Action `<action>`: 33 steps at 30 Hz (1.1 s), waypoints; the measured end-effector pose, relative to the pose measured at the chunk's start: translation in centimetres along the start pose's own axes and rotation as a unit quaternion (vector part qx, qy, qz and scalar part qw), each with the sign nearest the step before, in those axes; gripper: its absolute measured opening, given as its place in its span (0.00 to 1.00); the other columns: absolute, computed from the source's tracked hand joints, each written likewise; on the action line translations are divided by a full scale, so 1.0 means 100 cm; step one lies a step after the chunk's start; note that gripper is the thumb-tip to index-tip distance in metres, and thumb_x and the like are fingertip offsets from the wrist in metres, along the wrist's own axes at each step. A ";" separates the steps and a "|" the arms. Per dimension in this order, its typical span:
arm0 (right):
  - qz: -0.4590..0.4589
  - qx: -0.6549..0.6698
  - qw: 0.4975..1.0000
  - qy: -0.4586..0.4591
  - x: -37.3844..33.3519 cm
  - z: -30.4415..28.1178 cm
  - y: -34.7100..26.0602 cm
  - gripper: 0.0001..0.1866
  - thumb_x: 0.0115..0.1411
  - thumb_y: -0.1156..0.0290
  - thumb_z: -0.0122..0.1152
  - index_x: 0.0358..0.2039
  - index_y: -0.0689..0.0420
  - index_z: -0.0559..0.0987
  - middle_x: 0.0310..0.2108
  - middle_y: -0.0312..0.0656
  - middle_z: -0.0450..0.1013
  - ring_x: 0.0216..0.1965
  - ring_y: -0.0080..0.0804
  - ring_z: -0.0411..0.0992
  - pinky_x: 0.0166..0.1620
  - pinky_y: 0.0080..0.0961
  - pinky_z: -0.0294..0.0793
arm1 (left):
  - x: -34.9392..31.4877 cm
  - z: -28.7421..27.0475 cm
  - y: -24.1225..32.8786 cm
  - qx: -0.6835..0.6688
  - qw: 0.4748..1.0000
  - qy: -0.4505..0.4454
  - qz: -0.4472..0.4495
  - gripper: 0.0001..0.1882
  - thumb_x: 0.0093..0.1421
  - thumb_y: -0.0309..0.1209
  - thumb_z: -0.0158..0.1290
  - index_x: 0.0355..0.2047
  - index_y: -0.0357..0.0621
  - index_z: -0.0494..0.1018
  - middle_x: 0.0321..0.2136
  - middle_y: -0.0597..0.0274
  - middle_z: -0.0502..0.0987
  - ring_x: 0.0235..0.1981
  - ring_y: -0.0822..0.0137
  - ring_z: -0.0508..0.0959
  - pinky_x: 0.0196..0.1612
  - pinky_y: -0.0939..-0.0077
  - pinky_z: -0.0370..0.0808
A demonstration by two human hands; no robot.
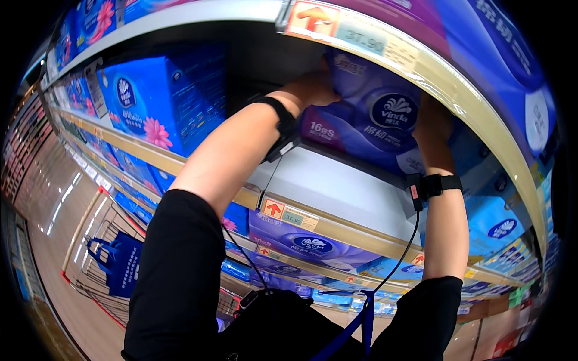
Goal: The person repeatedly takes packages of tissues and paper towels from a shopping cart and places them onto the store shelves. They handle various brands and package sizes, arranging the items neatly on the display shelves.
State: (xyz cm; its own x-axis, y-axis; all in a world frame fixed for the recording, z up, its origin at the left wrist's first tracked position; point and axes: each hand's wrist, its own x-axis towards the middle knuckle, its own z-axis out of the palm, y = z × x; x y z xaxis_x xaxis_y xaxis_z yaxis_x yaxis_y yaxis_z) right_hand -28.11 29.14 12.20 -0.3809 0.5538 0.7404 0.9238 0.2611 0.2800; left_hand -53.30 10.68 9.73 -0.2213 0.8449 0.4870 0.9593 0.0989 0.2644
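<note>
Deep on the shelf sits a large purple tissue pack (361, 141), with both my hands at its sides. My left hand (316, 90) grips the pack's left edge, its fingers partly hidden in the shadow. On the opposite side, my right hand (432, 123) holds the right edge, dim under the upper shelf. Bare shelf board (337, 180) shows in front of the pack. Black straps with small boxes and cables are around both my wrists.
Blue tissue boxes (174, 102) stand left of my left forearm. An upper shelf edge with a price tag (355, 33) overhangs my hands. More purple packs (301, 237) fill the shelf below. At lower left stands a shopping cart (90, 253) with a blue bag (123, 265).
</note>
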 end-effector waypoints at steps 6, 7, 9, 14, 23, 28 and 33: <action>-0.025 -0.091 0.995 -0.010 0.008 -0.010 -0.017 0.69 0.39 0.61 0.84 0.74 0.48 0.43 0.72 0.48 0.51 0.71 0.49 0.54 0.67 0.44 0.63 | 0.024 0.017 -0.006 -0.033 0.998 0.008 -0.047 0.57 0.58 0.47 0.63 0.65 0.17 0.39 0.48 0.30 0.76 0.52 0.41 0.78 0.55 0.60 0.75; -0.029 -0.096 0.995 0.004 0.008 -0.005 -0.016 0.68 0.41 0.61 0.83 0.74 0.48 0.43 0.72 0.47 0.51 0.71 0.49 0.54 0.67 0.44 0.63 | 0.026 0.019 -0.004 -0.021 0.998 0.003 -0.058 0.55 0.58 0.47 0.63 0.65 0.18 0.40 0.48 0.31 0.77 0.51 0.42 0.78 0.54 0.60 0.75; -0.041 -0.081 0.994 0.052 0.016 0.009 -0.022 0.60 0.47 0.63 0.77 0.73 0.50 0.46 0.71 0.48 0.53 0.70 0.49 0.56 0.67 0.43 0.63 | 0.026 0.020 -0.004 0.001 0.994 0.031 -0.105 0.40 0.58 0.37 0.61 0.62 0.25 0.55 0.47 0.36 0.78 0.49 0.44 0.80 0.52 0.57 0.76; -0.025 -0.021 0.996 0.086 0.033 0.038 -0.028 0.38 0.61 0.72 0.60 0.70 0.54 0.56 0.68 0.50 0.58 0.67 0.49 0.61 0.67 0.42 0.64 | 0.010 0.000 0.027 0.189 0.978 -0.075 -0.039 0.19 0.57 0.31 0.58 0.49 0.38 0.77 0.46 0.45 0.81 0.48 0.48 0.81 0.51 0.55 0.76; -0.094 0.044 0.991 0.079 0.045 0.041 -0.042 0.31 0.63 0.76 0.55 0.68 0.52 0.63 0.66 0.49 0.62 0.65 0.49 0.63 0.66 0.39 0.65 | 0.028 0.043 -0.019 0.182 0.971 -0.127 0.087 0.24 0.62 0.33 0.55 0.58 0.39 0.71 0.58 0.47 0.73 0.58 0.50 0.74 0.59 0.58 0.72; -0.103 0.051 0.986 0.123 0.040 0.045 -0.043 0.32 0.61 0.77 0.58 0.66 0.54 0.65 0.65 0.51 0.63 0.65 0.50 0.62 0.66 0.40 0.64 | 0.041 0.052 -0.018 0.194 0.965 -0.174 0.041 0.27 0.63 0.33 0.55 0.61 0.39 0.69 0.61 0.46 0.70 0.61 0.50 0.71 0.62 0.60 0.69; -0.127 0.063 0.977 0.162 0.048 0.055 -0.040 0.38 0.54 0.72 0.68 0.66 0.54 0.65 0.64 0.51 0.63 0.66 0.50 0.62 0.65 0.41 0.65 | 0.034 0.036 -0.012 0.186 0.956 -0.225 -0.012 0.24 0.65 0.37 0.52 0.59 0.39 0.71 0.58 0.44 0.73 0.59 0.48 0.72 0.61 0.60 0.69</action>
State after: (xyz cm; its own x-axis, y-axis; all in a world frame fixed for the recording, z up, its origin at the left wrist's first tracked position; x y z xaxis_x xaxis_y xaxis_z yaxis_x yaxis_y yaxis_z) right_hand -33.87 35.13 11.25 -0.5461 0.1851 0.8170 0.7816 0.4636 0.4173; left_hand -54.54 15.33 8.03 -0.2269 0.9724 0.0539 0.9694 0.2309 -0.0835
